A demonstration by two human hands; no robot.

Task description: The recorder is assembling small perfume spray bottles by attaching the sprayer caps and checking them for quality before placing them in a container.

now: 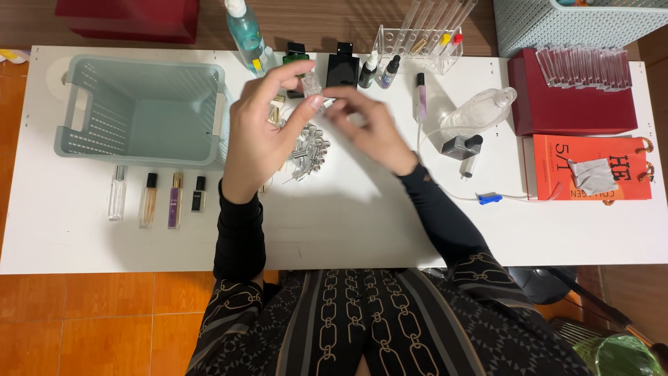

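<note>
Holding a small clear glass vial point(311, 83) up off the white surface point(362, 216), the left hand point(261, 132) has it pinched between thumb and fingertips, clamped on its sides, with the palm turned toward the camera and the wrist cocked upward. The right hand point(372, 129) comes in from about 4 o'clock, its fingers drawn together close beside the vial's lower end; it is motion-blurred, so I cannot tell whether it grips some small part or only touches the glass. Both forearms in black sleeves angle up from the body and converge over the middle of the surface.

The chief risk, as I judge it, is a slip: the vial is smooth and held only by fingertips, and a twist or push from the right hand could pop it loose. It would drop onto the heap of small silver metal pieces point(309, 150) lying directly under the hands, at 6 o'clock from the vial, and could scatter them or chip.

A second hazard is the crowd of bottles at 12 o'clock: a black square bottle point(342, 69), a green bottle point(297, 56) and two small dropper bottles point(379, 69) stand just behind the raised hands, and a forward jerk could topple them. The pale grey basket point(76, 104) at 9 o'clock and the four slim spray vials point(158, 200) at 8 o'clock lie well apart
</note>
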